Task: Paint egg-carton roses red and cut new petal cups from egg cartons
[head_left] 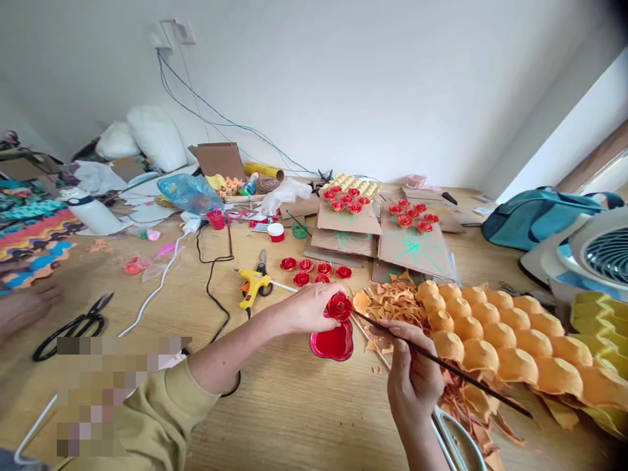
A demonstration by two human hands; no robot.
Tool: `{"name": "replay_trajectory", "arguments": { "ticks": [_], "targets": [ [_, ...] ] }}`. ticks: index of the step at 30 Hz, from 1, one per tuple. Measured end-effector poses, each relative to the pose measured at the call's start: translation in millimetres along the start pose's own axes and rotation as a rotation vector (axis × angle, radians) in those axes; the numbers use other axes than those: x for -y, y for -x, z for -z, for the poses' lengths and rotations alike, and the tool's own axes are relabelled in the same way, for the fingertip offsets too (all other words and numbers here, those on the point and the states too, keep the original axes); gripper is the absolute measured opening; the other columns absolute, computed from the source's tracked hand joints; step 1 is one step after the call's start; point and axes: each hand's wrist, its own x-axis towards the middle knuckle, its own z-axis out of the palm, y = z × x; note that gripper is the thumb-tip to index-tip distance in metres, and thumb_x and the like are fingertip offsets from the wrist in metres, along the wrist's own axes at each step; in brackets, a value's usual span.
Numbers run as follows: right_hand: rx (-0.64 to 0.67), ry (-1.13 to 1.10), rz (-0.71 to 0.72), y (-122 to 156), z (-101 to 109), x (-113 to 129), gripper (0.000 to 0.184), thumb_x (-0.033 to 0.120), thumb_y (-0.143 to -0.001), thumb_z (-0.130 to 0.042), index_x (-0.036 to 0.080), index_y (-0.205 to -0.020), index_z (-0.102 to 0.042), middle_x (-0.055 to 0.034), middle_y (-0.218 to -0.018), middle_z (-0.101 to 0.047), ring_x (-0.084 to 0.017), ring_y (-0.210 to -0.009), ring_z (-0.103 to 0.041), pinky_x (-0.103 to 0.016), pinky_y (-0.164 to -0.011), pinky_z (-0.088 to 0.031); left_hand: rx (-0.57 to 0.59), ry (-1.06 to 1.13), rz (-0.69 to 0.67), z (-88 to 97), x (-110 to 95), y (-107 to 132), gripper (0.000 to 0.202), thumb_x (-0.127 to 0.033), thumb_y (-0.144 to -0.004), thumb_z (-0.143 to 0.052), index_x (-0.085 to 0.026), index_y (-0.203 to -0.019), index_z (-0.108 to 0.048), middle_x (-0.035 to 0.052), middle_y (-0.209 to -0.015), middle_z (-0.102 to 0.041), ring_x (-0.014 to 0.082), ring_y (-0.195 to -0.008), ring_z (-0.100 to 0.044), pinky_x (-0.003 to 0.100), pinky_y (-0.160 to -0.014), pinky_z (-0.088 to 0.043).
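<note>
My left hand point(309, 310) grips a red rose point(339, 306) made of egg-carton material, above a small dish of red paint point(331, 341). In my right hand point(415, 366) is a long dark paintbrush point(441, 362), held like a pen. Its tip meets the right side of the rose's petals. Several finished-looking red roses point(324, 269) lie on the table just behind my left hand. To the right of the rose is a heap of orange carton scraps point(395, 304), partly behind the brush.
A yellow glue gun point(252, 288) and black-handled scissors point(78, 327) lie to the left. Orange egg trays point(495, 333) fill the right side. Cardboard pieces point(417, 245) bearing roses stand at the back. Another person's hand point(29, 307) rests at the left edge. Cables cross the table.
</note>
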Motion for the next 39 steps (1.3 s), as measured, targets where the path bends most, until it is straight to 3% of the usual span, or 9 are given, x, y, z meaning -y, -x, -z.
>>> {"name": "replay_trajectory", "arguments": {
  "ticks": [14, 21, 30, 39],
  "targets": [
    [0.093, 0.103, 0.136, -7, 6, 6, 0.018, 0.011, -0.102, -0.052, 0.022, -0.108, -0.065, -0.0073, -0.105, -0.073, -0.020, -0.095, -0.074, -0.036, -0.082, -0.062, -0.041, 0.044, -0.027, 0.0, -8, 4, 0.028, -0.018, -0.080, -0.071, -0.021, -0.104, -0.058, 0.0023, -0.100, -0.070, 0.0207, -0.092, -0.066, 0.029, -0.077, -0.046],
    [0.079, 0.010, 0.124, -4, 3, 7, 0.021, 0.008, -0.101, -0.050, 0.021, -0.109, -0.065, -0.0076, -0.106, -0.073, -0.020, -0.103, -0.072, -0.037, -0.088, -0.060, -0.013, 0.115, -0.052, -3.3, -2, 7, 0.033, -0.017, -0.079, -0.072, -0.022, -0.109, -0.060, 0.0019, -0.103, -0.069, 0.0204, -0.096, -0.067, 0.028, -0.080, -0.048],
    [0.086, 0.054, 0.139, -7, 5, 5, 0.022, 0.007, -0.101, -0.050, 0.021, -0.109, -0.064, -0.0060, -0.105, -0.073, -0.018, -0.102, -0.071, -0.033, -0.088, -0.060, -0.038, 0.289, 0.053, 0.2, -9, 11, 0.038, -0.021, -0.078, -0.077, -0.022, -0.112, -0.061, -0.0002, -0.102, -0.072, 0.0174, -0.092, -0.068, 0.025, -0.078, -0.050],
    [0.179, 0.142, 0.181, -1, 6, 10, 0.023, 0.006, -0.097, -0.054, 0.021, -0.109, -0.066, -0.0080, -0.107, -0.074, -0.020, -0.098, -0.074, -0.035, -0.084, -0.062, -0.028, 0.105, -0.007, -5.8, -8, 13, 0.031, -0.019, -0.077, -0.073, -0.021, -0.105, -0.061, 0.0024, -0.101, -0.070, 0.0211, -0.095, -0.067, 0.028, -0.079, -0.047]
  ]
}}
